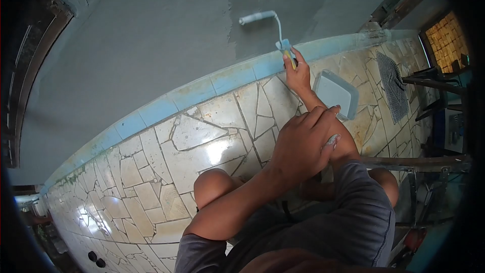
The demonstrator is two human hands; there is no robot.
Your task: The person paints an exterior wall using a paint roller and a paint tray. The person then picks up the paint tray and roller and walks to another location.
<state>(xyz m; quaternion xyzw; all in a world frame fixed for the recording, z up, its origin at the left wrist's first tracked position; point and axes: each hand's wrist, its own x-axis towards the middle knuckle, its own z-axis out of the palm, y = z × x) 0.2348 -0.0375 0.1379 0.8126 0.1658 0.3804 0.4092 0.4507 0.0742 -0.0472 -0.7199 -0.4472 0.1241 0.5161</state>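
My right hand (pixel 298 73) is closed around the yellow and blue handle of a paint roller (pixel 258 17). The roller's pale sleeve is up at the grey wall (pixel 166 25), beside a darker grey patch; whether it touches the wall I cannot tell. My left hand (pixel 308 141) lies across my right forearm, its fingers bent over the arm. A pale grey smear shows near its thumb tip. Just right of my right forearm, a paint tray (pixel 352 92) with grey paint in it sits on the floor.
Light blue tiles (pixel 197 91) run along the wall's foot. Irregular stone slabs (pixel 202 134) cover the floor. A grey woven mat (pixel 391 86) lies at right, near dark wooden furniture (pixel 434 83). At left is a dark wooden frame (pixel 38 50).
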